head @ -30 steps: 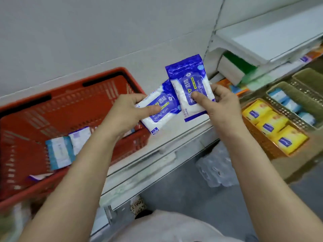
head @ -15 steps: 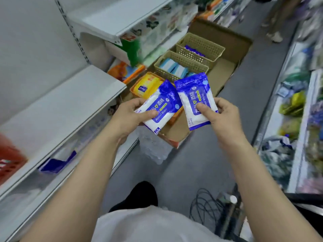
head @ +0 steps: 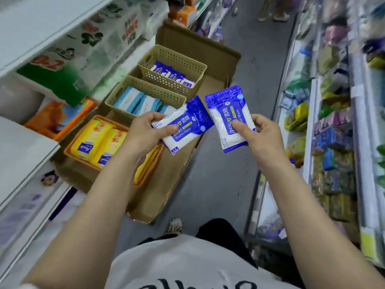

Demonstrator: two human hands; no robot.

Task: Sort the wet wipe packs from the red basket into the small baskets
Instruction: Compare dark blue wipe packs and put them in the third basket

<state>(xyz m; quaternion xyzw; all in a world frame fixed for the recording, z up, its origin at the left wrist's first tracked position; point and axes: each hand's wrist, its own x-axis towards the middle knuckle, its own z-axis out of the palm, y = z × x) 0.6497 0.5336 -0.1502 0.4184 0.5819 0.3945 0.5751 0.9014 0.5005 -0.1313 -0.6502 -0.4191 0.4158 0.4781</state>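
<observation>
My left hand [head: 143,135] grips one blue and white alcohol wipe pack [head: 187,122]. A second, identical alcohol wipe pack [head: 228,113] stands upright in my right hand [head: 258,134]. Both packs hover above a cardboard box [head: 166,190] on the floor. In the box stand three small baskets in a row: a far beige basket [head: 187,61] with dark blue packs, a middle beige basket [head: 129,86] with light blue packs, and a near orange basket [head: 68,152] with yellow packs. The red basket is out of view.
White shelves [head: 25,151] with boxed goods run along the left. A shelf of packaged goods [head: 333,142] lines the right side of the grey aisle floor [head: 218,184]. Another person's feet [head: 273,16] stand far up the aisle.
The view has swung right, away from the red basket, and down onto the box of small baskets. Both hands still hold their packs, which now sit slightly apart over the box.
</observation>
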